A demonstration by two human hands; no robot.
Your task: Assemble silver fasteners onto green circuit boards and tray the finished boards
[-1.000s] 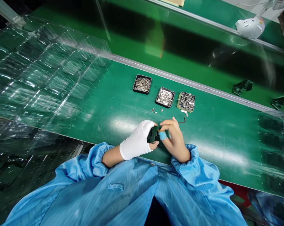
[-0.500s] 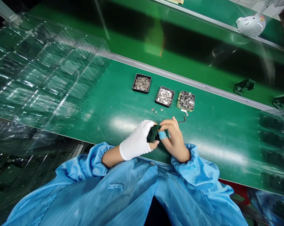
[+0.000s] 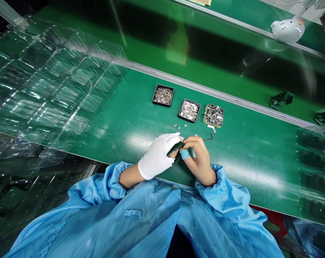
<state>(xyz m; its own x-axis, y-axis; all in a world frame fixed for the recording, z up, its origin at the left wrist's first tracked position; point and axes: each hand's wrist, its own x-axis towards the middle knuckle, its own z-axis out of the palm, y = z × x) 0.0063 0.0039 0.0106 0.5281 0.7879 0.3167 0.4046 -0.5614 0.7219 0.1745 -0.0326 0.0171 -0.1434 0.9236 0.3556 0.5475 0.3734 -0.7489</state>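
Note:
My left hand [image 3: 158, 154], in a white glove with bare fingertips, is closed round a small dark green part [image 3: 175, 149] just above the bench's near edge. Part of that piece is hidden by the fingers, and its exact kind does not show. My right hand [image 3: 198, 157], bare with blue tape round the thumb, meets it from the right. Its thumb and forefinger are pinched at the part's right end; what they grip there is too small to make out. Just beyond the right hand lies an L-shaped hex key [image 3: 211, 136].
Beyond my hands stand a black tray of small metal pieces [image 3: 163, 95], a second tray of shiny bits [image 3: 189, 110] and a third of metal clips [image 3: 214, 115]. A few loose pieces [image 3: 178, 128] lie before them. Clear plastic blister trays [image 3: 52, 79] cover the left side.
My left hand has turned over, so its gloved back faces up more and the green part is tilted. My right hand has shifted slightly and still pinches at the part's end.

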